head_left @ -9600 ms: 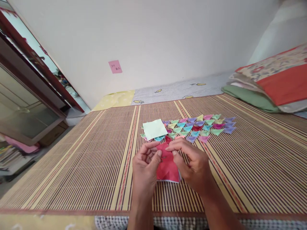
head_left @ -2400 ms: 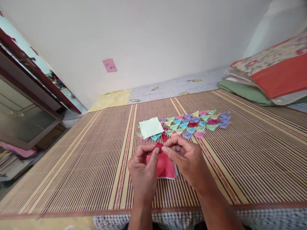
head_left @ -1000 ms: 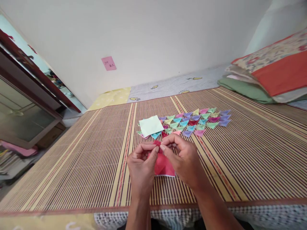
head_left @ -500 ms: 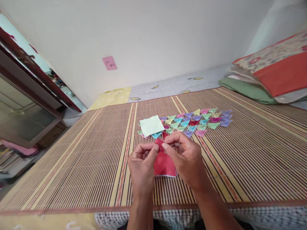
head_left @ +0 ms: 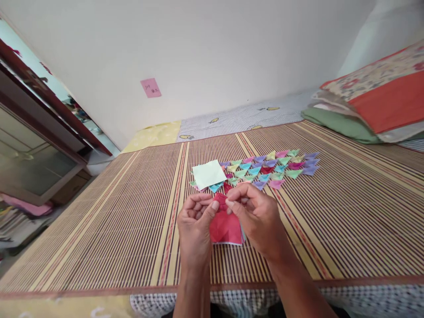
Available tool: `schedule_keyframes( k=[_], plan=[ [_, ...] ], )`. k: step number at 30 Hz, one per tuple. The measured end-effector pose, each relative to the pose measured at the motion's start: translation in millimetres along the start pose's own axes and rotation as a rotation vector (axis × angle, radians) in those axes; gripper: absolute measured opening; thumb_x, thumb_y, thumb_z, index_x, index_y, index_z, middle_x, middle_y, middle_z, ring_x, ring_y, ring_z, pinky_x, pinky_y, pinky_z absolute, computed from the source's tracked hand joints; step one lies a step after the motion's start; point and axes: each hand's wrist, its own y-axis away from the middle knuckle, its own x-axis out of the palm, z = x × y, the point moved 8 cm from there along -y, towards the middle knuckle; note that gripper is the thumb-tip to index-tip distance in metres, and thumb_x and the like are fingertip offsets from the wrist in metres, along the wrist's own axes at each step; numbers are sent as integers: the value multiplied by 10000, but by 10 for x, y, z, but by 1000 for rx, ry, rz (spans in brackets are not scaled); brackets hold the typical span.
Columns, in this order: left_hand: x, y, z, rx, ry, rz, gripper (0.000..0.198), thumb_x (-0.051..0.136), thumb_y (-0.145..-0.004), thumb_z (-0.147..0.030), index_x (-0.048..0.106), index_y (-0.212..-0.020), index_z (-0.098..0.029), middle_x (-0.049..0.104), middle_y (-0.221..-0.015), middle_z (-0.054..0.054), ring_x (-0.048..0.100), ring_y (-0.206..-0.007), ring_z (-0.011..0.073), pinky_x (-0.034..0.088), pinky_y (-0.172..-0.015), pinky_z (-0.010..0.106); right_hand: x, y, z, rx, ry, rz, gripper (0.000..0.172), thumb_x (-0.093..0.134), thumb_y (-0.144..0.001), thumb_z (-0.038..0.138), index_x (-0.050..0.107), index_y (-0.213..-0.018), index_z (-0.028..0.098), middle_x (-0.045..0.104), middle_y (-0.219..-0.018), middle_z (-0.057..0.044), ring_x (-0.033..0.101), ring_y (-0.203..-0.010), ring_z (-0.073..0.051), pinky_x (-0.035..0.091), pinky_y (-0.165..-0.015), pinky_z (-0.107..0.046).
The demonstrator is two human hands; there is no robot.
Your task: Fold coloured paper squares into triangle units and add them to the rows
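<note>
My left hand (head_left: 195, 225) and my right hand (head_left: 256, 216) meet above a striped bamboo mat (head_left: 132, 212), both pinching a small folded piece of red paper (head_left: 221, 201) between thumbs and fingertips. Under the hands lies a stack of paper squares with a red sheet on top (head_left: 225, 229). Just beyond, several small folded paper triangles in many colours (head_left: 270, 168) lie in rows. A pale green paper square (head_left: 208, 174) rests on the left end of those rows.
Folded bedding and a red patterned pillow (head_left: 374, 106) are piled at the right. A white wall with a pink note (head_left: 150, 87) stands behind. At the left are a mirror-fronted cabinet (head_left: 36, 145) and clutter on the floor. The mat's near edge runs just under my wrists.
The red piece has been folded much smaller than 9.6 s ago. Over the last second the hands stay together, fingers shifting slightly on the piece.
</note>
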Motion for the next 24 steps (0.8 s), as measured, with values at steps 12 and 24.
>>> schedule_keyframes(
  k=[12,24],
  plan=[
    [50,-24,104,-199,66,102,270,995,-623,-241,773,-736,-138,781,-700,24,704,-632,99,583,-673,177,45,-26,-97,119,14,133,155,677,-917,284,688,-1031,179,698,-832,-8,657,-679,-143,547,-615,-254],
    [134,-4,180,-272,274,113,252,986,-615,-208,777,-740,-143,740,-710,13,652,-660,97,553,-690,185,35,-8,22,54,56,53,112,695,-922,242,702,-822,193,683,-727,10,624,-659,-140,507,-619,-250]
  ],
)
